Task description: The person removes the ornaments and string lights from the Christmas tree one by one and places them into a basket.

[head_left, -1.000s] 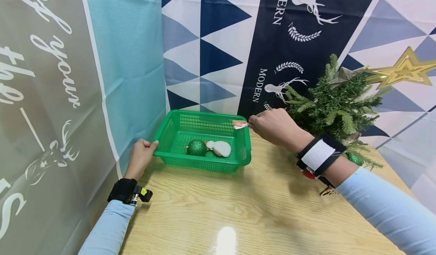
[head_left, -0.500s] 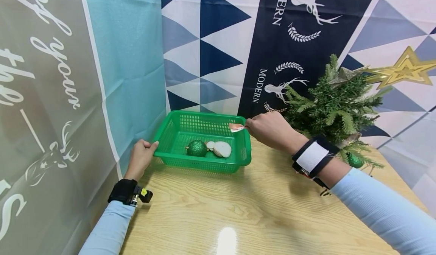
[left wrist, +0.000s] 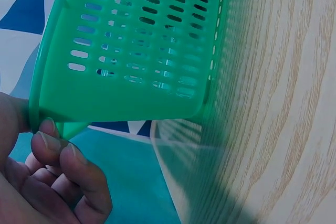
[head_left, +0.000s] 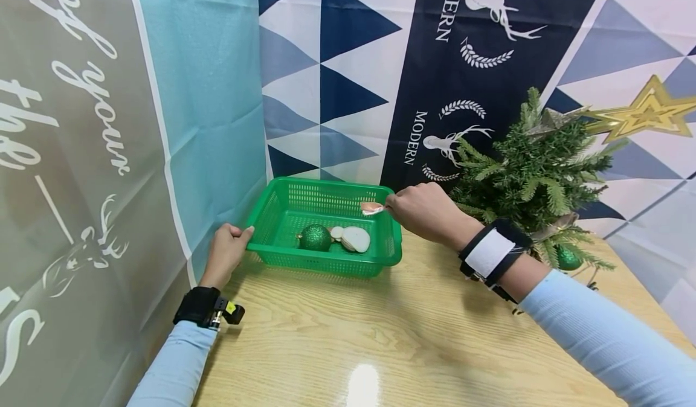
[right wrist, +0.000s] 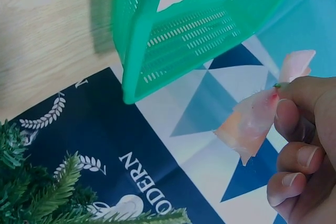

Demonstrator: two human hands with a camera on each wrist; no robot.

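Note:
In the head view my left hand grips the left end of a green plastic basket, thumb on the rim and fingers curled beneath. My right hand is above the basket's right end. Between thumb and forefinger it pinches a small pink-and-white bow-shaped piece, thin and see-through in places, with a tiny green bit at its middle. Inside the basket lie a glittery green bauble, a large pale round disc and a smaller pale disc between them.
At the right stands a small artificial Christmas tree with a large gold star and a green bauble on it. Patterned cloth hangs behind and to the left of the wooden table.
My right hand has moved left and slightly down, carrying the bow-shaped piece farther over the basket. The left hand keeps its grip on the rim.

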